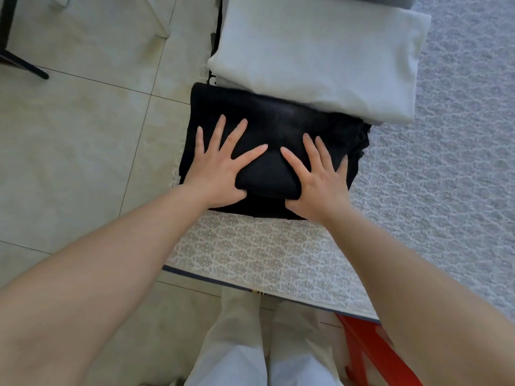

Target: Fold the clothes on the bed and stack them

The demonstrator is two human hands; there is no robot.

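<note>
Both hands, left hand [220,165] and right hand [317,179], press flat with fingers [237,132] splayed, gripping nothing, on the folded black knit garment [267,121] on the patterned bed [250,246]; beyond the fingertips lies the folded white cloth [320,57], likely next to stack

Matt black knit garment [267,129]

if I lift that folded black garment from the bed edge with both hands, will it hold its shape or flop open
The black garment is soft cloth, so it will probably sag and droop at the ends unless supported underneath. Its right side shows loose bunched layers, so those folds may slip open first. Both the left hand and the right hand lie flat on it, and it dents under them, so it likely weighs little.
</note>
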